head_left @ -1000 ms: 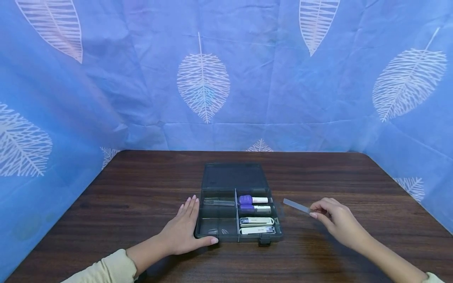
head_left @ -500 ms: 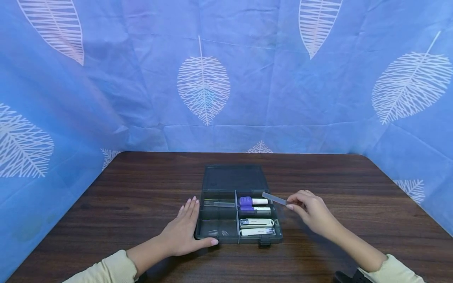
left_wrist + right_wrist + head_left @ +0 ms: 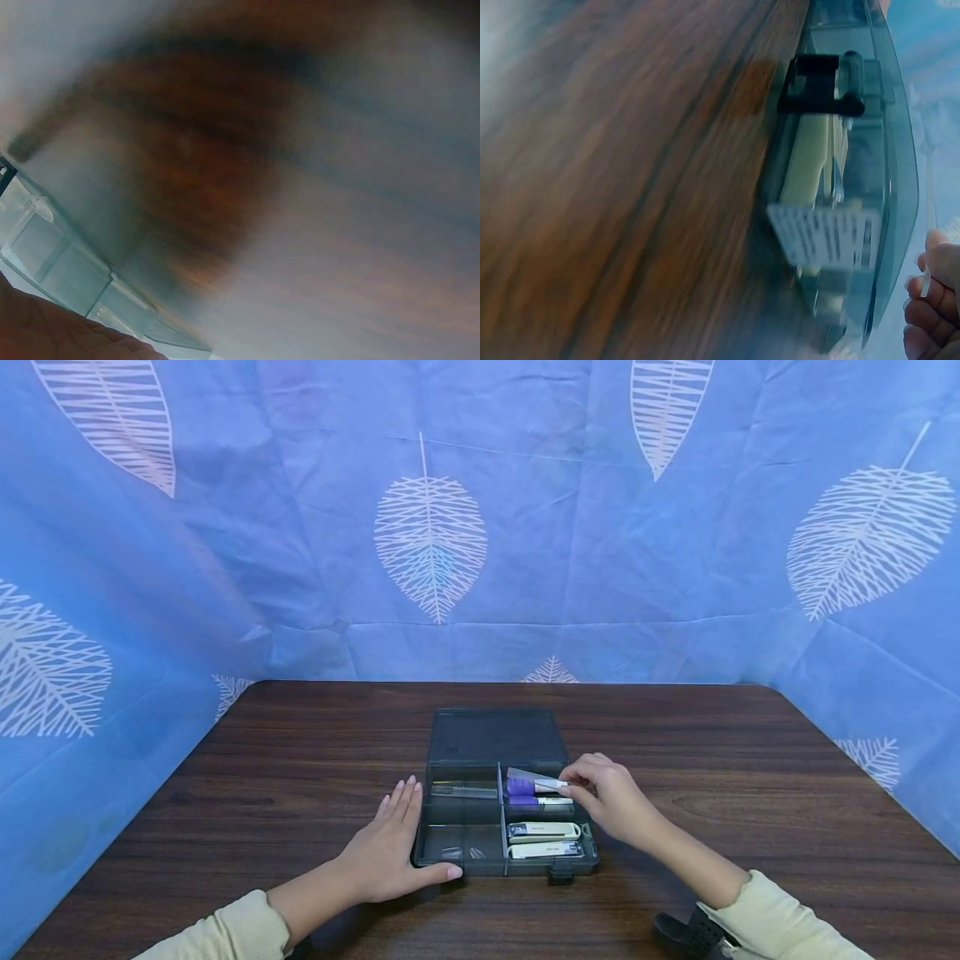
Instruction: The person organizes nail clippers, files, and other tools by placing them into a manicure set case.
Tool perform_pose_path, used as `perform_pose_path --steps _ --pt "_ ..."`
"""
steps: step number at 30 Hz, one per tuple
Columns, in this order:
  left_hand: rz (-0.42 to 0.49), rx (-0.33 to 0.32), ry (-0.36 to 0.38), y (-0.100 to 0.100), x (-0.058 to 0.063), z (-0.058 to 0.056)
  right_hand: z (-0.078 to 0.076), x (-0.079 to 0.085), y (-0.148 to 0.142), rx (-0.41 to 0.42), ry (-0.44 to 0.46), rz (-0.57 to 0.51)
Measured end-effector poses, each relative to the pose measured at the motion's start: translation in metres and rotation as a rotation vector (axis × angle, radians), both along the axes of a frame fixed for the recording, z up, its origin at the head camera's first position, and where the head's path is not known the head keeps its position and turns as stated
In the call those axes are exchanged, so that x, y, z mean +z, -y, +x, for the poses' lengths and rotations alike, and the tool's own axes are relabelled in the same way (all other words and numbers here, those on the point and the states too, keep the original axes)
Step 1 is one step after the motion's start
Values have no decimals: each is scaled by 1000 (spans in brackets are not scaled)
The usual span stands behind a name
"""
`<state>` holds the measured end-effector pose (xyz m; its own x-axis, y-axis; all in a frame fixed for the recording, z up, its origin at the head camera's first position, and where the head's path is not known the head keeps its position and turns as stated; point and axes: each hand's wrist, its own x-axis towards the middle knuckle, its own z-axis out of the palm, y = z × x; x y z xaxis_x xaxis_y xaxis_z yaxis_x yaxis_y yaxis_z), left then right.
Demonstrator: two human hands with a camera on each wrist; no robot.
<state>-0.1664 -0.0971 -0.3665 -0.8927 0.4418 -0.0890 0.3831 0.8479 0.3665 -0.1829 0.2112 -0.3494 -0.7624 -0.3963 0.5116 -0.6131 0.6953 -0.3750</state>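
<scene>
My right hand (image 3: pixel 618 802) pinches one end of a flat whitish nail file (image 3: pixel 536 777). The file lies over the back right compartment, just above a purple nail polish bottle (image 3: pixel 517 788); whether they touch I cannot tell. In the right wrist view, the file (image 3: pixel 930 191) shows as a thin edge between thumb and fingers. My left hand (image 3: pixel 382 856) rests against the left side of a dark see-through box (image 3: pixel 491 867), fingers straight, thumb over its front left corner. A second purple bottle (image 3: pixel 522 802) and two nail clippers (image 3: pixel 543 832) lie in the right compartments.
The box's lid (image 3: pixel 495 735) is folded back on the wooden table (image 3: pixel 322 735). A clear strip (image 3: pixel 463 792) lies in the back left compartment, small clear pieces (image 3: pixel 453 853) in the front left. A black clasp (image 3: pixel 821 86) juts from the front.
My right hand has carried the nail file leftward, from beside the box to over its back right compartment. The left hand has stayed in place.
</scene>
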Motion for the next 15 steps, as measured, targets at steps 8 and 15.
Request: perform_pose_path --steps 8,15 --pt "10 -4 -8 1 -1 0 -6 2 23 24 83 16" --pt "10 2 -6 0 -1 0 -11 1 38 49 127 36"
